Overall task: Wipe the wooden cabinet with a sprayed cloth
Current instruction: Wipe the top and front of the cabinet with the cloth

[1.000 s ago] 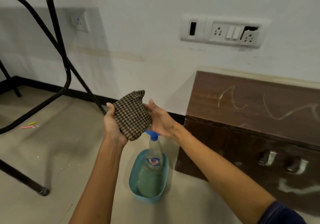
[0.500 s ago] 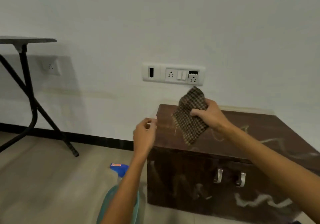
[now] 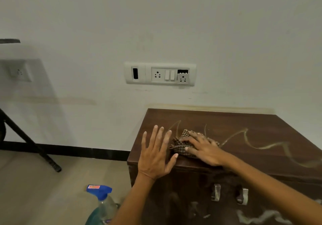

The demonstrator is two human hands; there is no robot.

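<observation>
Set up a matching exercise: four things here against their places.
Things
1. cloth
2. bottle
3. switch panel
4. handles

Places
A. on the wall, above the cabinet
B. low down, left of the cabinet
C. on the cabinet's front
D. under the right hand, on the cabinet's top

Pairs: 1-D, 2-B, 3-A, 4-C

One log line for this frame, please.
stage: wiping | right hand presses brown checked cloth on dark wooden cabinet top | left hand open at cabinet's left edge | pale scribbles unwiped
</observation>
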